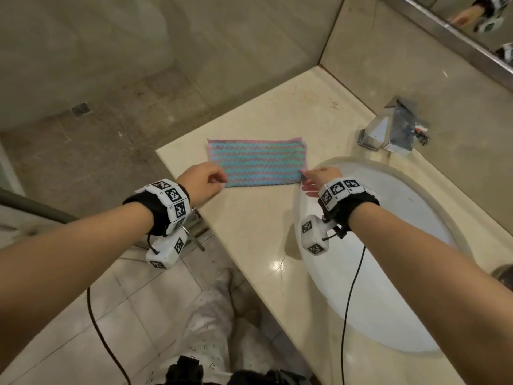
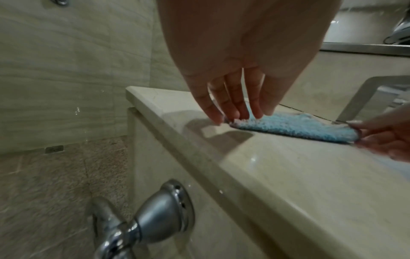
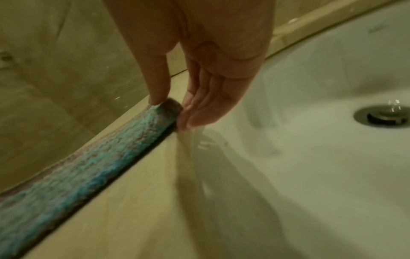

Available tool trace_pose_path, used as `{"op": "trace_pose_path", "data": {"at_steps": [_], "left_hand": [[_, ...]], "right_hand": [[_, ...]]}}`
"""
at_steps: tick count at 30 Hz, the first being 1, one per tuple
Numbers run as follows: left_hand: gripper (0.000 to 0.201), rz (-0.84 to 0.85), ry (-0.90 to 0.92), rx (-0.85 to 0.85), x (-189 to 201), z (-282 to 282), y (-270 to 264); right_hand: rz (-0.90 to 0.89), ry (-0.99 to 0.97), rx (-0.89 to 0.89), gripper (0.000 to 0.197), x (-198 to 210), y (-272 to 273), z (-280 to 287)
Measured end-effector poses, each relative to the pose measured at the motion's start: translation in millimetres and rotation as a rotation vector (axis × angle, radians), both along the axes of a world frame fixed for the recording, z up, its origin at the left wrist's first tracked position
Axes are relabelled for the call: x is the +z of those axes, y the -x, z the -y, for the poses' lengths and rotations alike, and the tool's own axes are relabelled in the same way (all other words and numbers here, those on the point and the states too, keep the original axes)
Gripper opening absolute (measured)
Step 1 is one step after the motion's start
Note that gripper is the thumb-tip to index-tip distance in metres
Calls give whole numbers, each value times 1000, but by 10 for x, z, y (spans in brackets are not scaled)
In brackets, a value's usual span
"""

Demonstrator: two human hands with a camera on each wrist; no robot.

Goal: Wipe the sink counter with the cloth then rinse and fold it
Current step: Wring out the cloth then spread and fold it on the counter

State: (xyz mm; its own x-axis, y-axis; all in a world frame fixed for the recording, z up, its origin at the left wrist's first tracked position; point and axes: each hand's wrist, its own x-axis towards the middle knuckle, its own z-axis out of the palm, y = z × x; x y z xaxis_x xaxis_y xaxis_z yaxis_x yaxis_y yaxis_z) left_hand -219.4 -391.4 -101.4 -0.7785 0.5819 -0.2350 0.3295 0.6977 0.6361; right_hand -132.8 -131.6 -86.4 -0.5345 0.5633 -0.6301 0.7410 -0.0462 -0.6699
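A teal and pink striped cloth [image 1: 258,162] lies flat on the beige sink counter [image 1: 249,232], left of the white basin [image 1: 388,245]. My left hand [image 1: 223,180] is at the cloth's near left corner. In the left wrist view its fingertips [image 2: 235,113] and thumb close on that corner of the cloth [image 2: 299,128]. At the near right corner, by the basin rim, is my right hand [image 1: 304,176]. From the right wrist view, the thumb [image 3: 157,99] presses on top of the cloth [image 3: 88,166] and the fingers sit against its edge, pinching it.
A chrome faucet [image 1: 394,129] stands behind the basin, whose drain [image 3: 386,116] is plugged. A mirror [image 1: 472,29] runs along the back wall. Below the counter's left edge a chrome fixture [image 2: 155,213] juts out. The floor drops away left of the counter.
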Motion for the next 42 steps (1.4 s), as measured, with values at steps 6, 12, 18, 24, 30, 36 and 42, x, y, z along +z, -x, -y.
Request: {"op": "trace_pose_path", "data": {"at_steps": [6,12,18,24,30,36,42], "left_hand": [[18,-74,38,28,51,34,-37],[16,-56,34,86,85,52,-24],[8,115,-124,365,77,104,119],[23,525,-370,472,133,146,141],[16,612,-409,567,59,92,135],[22,472,-285,572,38,24,183],[26,240,-84,509,19,54,217]], "right_hand": [[16,209,-113,29,-44,23,-15],[-50,299,-121,35,163,71,29],[-249,166,82,27,481,395,585],[-241,143,415,13,401,534,1285],[-189,-9,499,10,274,556,1240],[-63,-239,315,25,173,570,917],[25,-137,296,29,75,534,909]]}}
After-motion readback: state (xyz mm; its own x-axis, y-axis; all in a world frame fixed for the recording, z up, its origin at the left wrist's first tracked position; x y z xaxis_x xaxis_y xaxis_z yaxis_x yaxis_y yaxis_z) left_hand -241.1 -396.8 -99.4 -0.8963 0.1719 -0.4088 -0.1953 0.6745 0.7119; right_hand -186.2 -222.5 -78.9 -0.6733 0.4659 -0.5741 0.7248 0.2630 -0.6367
